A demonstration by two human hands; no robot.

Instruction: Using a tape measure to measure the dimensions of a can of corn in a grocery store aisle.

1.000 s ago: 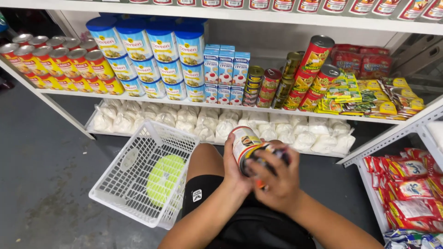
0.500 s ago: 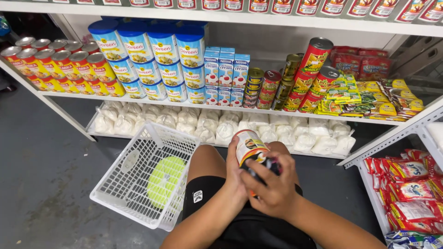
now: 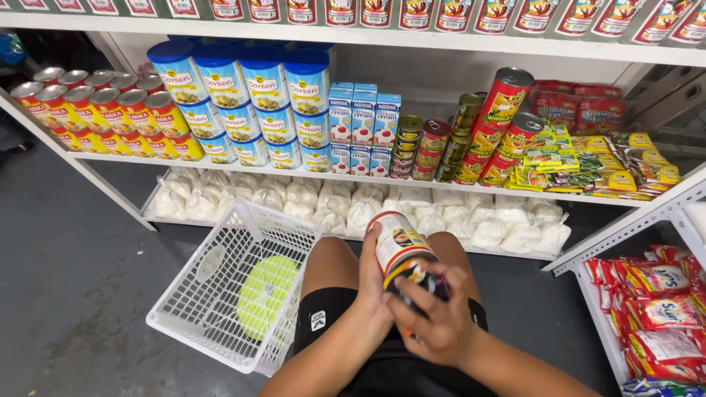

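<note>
**Can held over the knees at the low shelf**

While you crouched at the shelf, your left hand wrapped the cylindrical tin can with a red-and-white label, and your right hand closed round its lower end, above your knees. A white plastic lattice basket holding a lime-green disc stood at your left. Blue-lidded white tubs and small blue-and-white cartons lined the shelf.

We see a basket on the floor, left of our knees. Behind it stand shelves; bags lie under the cans.
</note>
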